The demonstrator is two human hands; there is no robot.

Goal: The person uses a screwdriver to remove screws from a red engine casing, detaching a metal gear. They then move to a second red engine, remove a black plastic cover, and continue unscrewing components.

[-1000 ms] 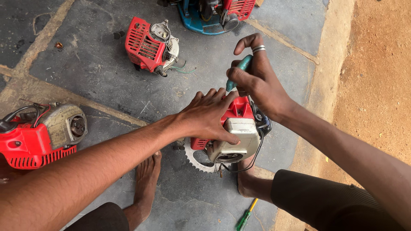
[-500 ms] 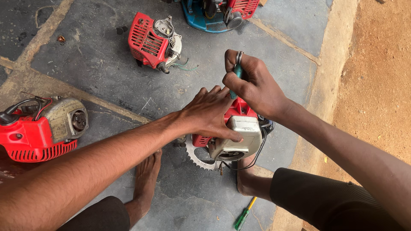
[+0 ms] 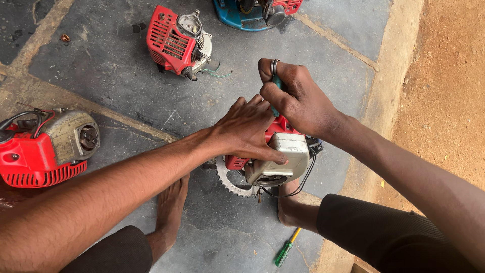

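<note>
A small red and grey engine with a toothed metal disc under it stands on the stone floor between my bare feet. My left hand lies flat on top of the engine, fingers spread and pressing on its grey housing. My right hand, a ring on one finger, is closed around a green-handled tool that points down into the engine's top. The tool's tip is hidden behind my left hand.
Another red engine sits at the back, a third red and grey one at the left edge, a blue machine at the top. A green and yellow screwdriver lies by my right foot. Bare soil runs along the right.
My right hand's fingers have closed from a loose, raised pose into a full fist around the green tool. The left hand has stayed on the engine.
</note>
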